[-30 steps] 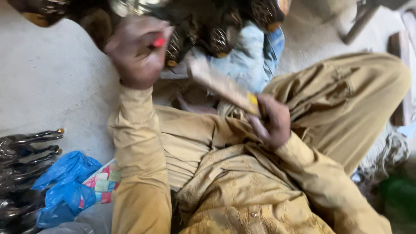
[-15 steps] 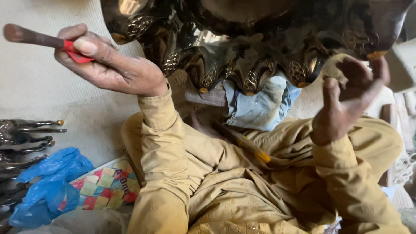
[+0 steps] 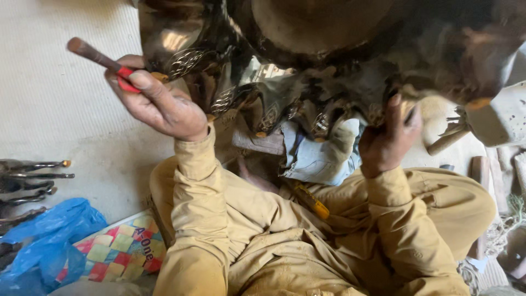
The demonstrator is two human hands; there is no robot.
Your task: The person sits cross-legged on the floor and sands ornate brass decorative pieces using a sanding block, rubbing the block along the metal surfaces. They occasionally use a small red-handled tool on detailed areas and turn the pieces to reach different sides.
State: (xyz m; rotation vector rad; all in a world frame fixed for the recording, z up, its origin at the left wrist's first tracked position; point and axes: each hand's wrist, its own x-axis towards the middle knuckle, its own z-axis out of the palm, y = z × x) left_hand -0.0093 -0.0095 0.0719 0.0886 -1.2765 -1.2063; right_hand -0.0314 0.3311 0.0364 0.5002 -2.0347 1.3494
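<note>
One red-handled tool [image 3: 104, 61] clamped in left hand [image 3: 161, 104]; right hand [image 3: 389, 140] seemingly gripping one ornate metal piece [image 3: 307, 71].

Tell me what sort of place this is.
Probably a metalworker's floor workshop. The left hand holds a red-handled tool beside a large engraved metal piece that the right hand grips, and dark metal parts lie on the floor.

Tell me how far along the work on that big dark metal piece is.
Much of the ornate metal piece already shows shiny patterned sections along its scalloped edge. Right now the left hand holds a red-banded tool beside it, while the right hand grips its lower edge. How much remains unworked cannot be told; most of the surface is blurred.
</note>
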